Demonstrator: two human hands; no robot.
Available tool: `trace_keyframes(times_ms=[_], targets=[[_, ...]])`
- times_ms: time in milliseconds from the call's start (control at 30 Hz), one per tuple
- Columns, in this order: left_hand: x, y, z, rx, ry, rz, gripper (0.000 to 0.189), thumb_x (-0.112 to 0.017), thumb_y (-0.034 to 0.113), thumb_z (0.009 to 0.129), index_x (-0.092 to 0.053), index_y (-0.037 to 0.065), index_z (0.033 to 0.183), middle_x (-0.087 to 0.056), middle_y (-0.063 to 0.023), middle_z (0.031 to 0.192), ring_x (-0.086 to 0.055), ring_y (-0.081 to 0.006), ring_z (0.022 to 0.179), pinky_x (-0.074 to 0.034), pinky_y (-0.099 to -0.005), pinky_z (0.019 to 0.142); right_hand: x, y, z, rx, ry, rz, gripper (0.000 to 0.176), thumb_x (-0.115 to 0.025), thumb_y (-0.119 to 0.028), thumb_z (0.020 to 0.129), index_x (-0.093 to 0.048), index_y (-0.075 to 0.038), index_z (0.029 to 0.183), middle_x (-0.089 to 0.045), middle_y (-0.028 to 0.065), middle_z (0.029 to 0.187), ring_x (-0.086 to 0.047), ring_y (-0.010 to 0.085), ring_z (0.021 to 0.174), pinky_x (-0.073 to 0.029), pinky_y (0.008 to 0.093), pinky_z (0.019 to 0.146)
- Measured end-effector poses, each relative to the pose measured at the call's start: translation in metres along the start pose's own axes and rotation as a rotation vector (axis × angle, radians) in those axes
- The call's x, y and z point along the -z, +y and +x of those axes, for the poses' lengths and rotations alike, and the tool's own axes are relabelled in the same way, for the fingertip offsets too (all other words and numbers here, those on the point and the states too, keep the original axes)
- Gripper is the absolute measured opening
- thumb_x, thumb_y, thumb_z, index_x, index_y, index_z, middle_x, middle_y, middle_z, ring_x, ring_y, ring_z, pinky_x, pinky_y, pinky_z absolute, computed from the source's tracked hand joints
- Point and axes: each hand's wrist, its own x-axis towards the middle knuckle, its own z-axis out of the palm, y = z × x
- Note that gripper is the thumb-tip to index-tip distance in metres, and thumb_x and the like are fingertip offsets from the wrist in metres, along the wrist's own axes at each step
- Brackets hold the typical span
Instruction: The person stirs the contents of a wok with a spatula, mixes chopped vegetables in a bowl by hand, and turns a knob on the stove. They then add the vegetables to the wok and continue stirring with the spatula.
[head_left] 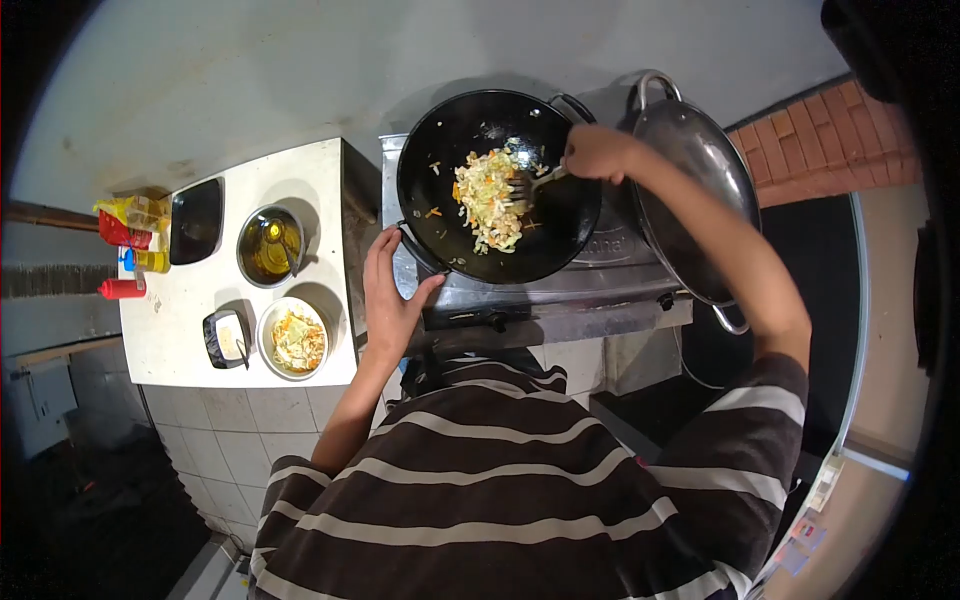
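A: Head view, nearest first: how was the left hand (pixel 388 300)?

B: Its grip was wide, palm against the near rim of the wok (pixel 430 130), centre frame.

A: Farther up?

B: The right hand (pixel 595 152) gripped a turner (pixel 530 183) tight, its tip in the vegetables (pixel 488 195). I judged it mid-stir; more turning would need the wok steadied.

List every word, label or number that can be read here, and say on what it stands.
No text can be read for certain.
Stove top: faint lettering beside the wok, too blurred to read.
Bottles and packets on the white counter: labels too small to read.
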Motion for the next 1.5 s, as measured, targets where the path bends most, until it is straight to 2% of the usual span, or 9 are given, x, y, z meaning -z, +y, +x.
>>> trace_keyframes(times_ms=[100,167,267,467,633,733,933,1167,1500], targets=[[0.002,0.0,-0.004,0.007,0.007,0.028,0.075,-0.085,0.015,0.072,-0.048,-0.004,0.134,-0.049,-0.0198,0.138,-0.048,-0.0362,0.129,-0.039,-0.0427,0.109,-0.03,0.02,-0.011,0.006,0.057,0.238,0.026,-0.059,-0.022,0.089,-0.072,0.0,0.094,-0.066,0.017,0.069,-0.064,0.0315,0.051,-0.052,0.041,0.047],[0.003,-0.001,-0.006,0.009,-0.004,0.039,0.077,-0.084,0.014,0.073,-0.046,-0.002,0.138,-0.048,-0.0194,0.139,-0.048,-0.0362,0.13,-0.039,-0.043,0.109,-0.042,0.045,-0.007,0.491,0.515,0.101,0.019,-0.06,-0.015,0.084,-0.072,-0.002,0.089,-0.069,0.0206,0.074,-0.069,0.0366,0.068,-0.056,0.0474,0.065],[0.004,0.003,-0.006,0.014,-0.008,0.036,0.079,-0.084,0.015,0.073,-0.045,-0.002,0.14,-0.046,-0.0194,0.141,-0.047,-0.036,0.131,-0.039,-0.0428,0.11,0.0,0.018,-0.056,0.352,0.63,-0.14,0.02,-0.063,-0.014,0.082,-0.073,-0.001,0.094,-0.07,0.0211,0.082,-0.069,0.0379,0.085,-0.055,0.0485,0.076],[0.006,0.001,-0.008,0.012,-0.046,0.061,0.081,-0.084,0.021,0.074,-0.045,-0.001,0.142,-0.044,-0.0195,0.144,-0.046,-0.0354,0.133,-0.038,-0.0429,0.111,0.031,0.014,-0.001,0.31,0.663,-0.522,0.02,-0.066,-0.014,0.079,-0.075,-0.009,0.096,-0.071,0.0193,0.09,-0.069,0.0373,0.089,-0.056,0.0479,0.072],[0.004,-0.003,-0.01,0.014,-0.047,0.049,0.085,-0.084,0.028,0.074,-0.044,0.002,0.145,-0.043,-0.0164,0.147,-0.045,-0.0372,0.133,-0.036,-0.046,0.11,0.004,-0.01,0.009,0.575,0.513,-0.287,0.023,-0.065,-0.011,0.08,-0.076,-0.015,0.101,-0.072,0.0127,0.092,-0.069,0.0361,0.085,-0.056,0.0469,0.075],[0.004,-0.002,-0.01,0.028,-0.048,0.048,0.085,-0.084,0.027,0.075,-0.043,0.002,0.145,-0.043,-0.0164,0.147,-0.044,-0.037,0.133,-0.036,-0.0458,0.11,0.026,-0.022,-0.015,0.579,0.423,-0.311,0.021,-0.062,-0.013,0.087,-0.074,-0.016,0.105,-0.07,0.0147,0.086,-0.067,0.0372,0.085,-0.053,0.0477,0.073],[0.005,0.0,-0.01,0.031,-0.065,0.062,0.081,-0.082,0.024,0.076,-0.045,-0.001,0.144,-0.043,-0.0196,0.146,-0.045,-0.0353,0.134,-0.037,-0.0424,0.112,0.046,-0.034,0.009,0.541,0.69,-0.476,0.022,-0.062,-0.012,0.087,-0.075,-0.017,0.105,-0.07,0.0174,0.083,-0.067,0.0382,0.08,-0.053,0.0491,0.072],[0.007,-0.003,-0.008,0.025,-0.074,0.004,0.079,-0.082,0.02,0.077,-0.045,0.0,0.144,-0.043,-0.0187,0.146,-0.044,-0.0332,0.136,-0.037,-0.0408,0.113,0.019,-0.055,-0.013,0.739,0.477,-0.439,0.023,-0.065,-0.011,0.084,-0.075,-0.02,0.102,-0.07,0.0149,0.082,-0.068,0.0364,0.079,-0.054,0.0454,0.071],[0.009,0.002,-0.006,0.064,-0.068,-0.055,0.072,-0.081,0.016,0.079,-0.049,-0.001,0.141,-0.047,-0.0165,0.144,-0.048,-0.0305,0.132,-0.039,-0.0388,0.111,0.034,-0.096,0.0,0.707,0.583,-0.549,0.026,-0.068,-0.008,0.077,-0.075,-0.018,0.1,-0.072,0.0105,0.093,-0.07,0.0324,0.089,-0.057,0.0431,0.075]])
